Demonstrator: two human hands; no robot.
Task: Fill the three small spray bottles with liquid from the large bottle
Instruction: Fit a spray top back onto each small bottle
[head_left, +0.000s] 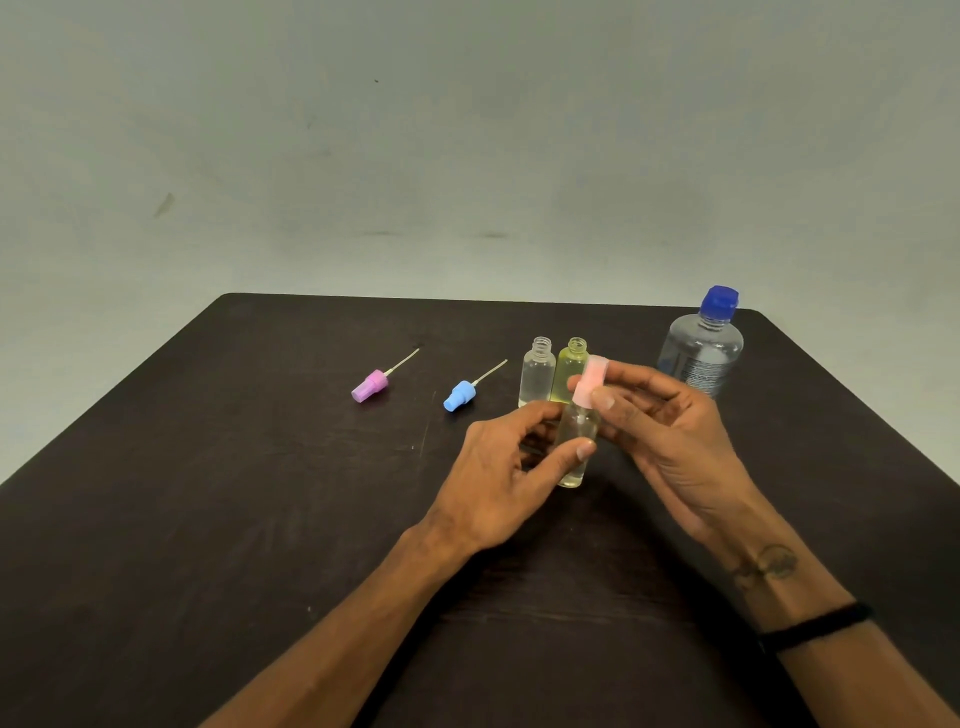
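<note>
Both hands (498, 467) (670, 431) grip pink-capped bottle (576, 441); large bottle's label (701, 371) unreadable.

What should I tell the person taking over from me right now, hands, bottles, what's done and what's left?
Left hand grips the body of the third small bottle, upright near the table's middle. Right hand pinches its pink spray cap, seated on the neck.
Two open small bottles stand just behind: a clear bottle and a yellow bottle, both uncapped.
Purple spray head and blue spray head lie on the table to the left.
Large bottle, blue cap on, stands back right.
Done: two caps off.
Left: pink cap, filling; fill levels unclear.
</note>
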